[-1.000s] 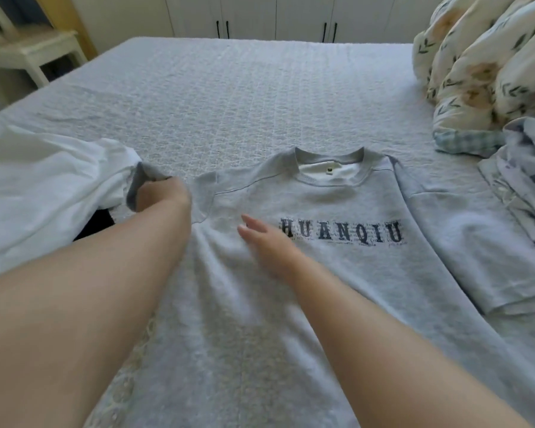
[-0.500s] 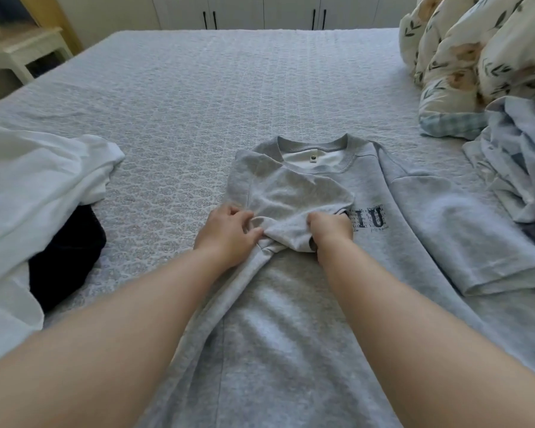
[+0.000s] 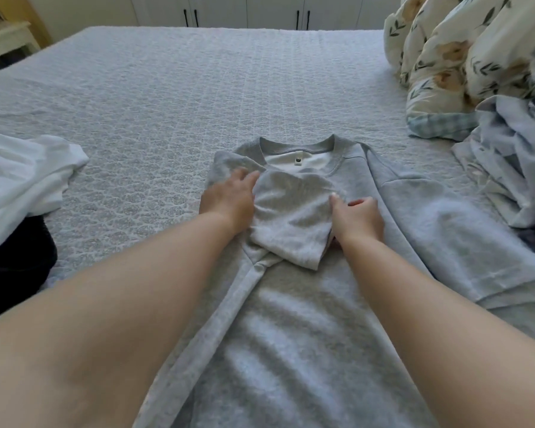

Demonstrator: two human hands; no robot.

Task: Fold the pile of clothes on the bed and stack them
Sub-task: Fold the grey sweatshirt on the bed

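Note:
A grey sweatshirt (image 3: 291, 329) lies face up on the bed, collar away from me. Its left sleeve (image 3: 291, 217) is folded in across the chest and hides the printed letters. My left hand (image 3: 229, 199) rests flat on the folded shoulder with straight fingers. My right hand (image 3: 357, 217) pinches the sleeve's cuff edge, with the thumb on top and the fingers curled beside and under it. The other sleeve (image 3: 451, 236) lies spread out to the right.
A white garment (image 3: 22, 171) and a black one (image 3: 13, 261) lie at the left. A crumpled pale blue pile of clothes (image 3: 513, 159) and a floral duvet (image 3: 464, 57) are at the right. The quilted bedspread (image 3: 198, 88) stretches to the wardrobe doors (image 3: 244, 10).
The sleeve has been drawn further across the chest and laid down. My left hand let go and moved up flat onto the shoulder fold. My right hand shifted right with the cuff.

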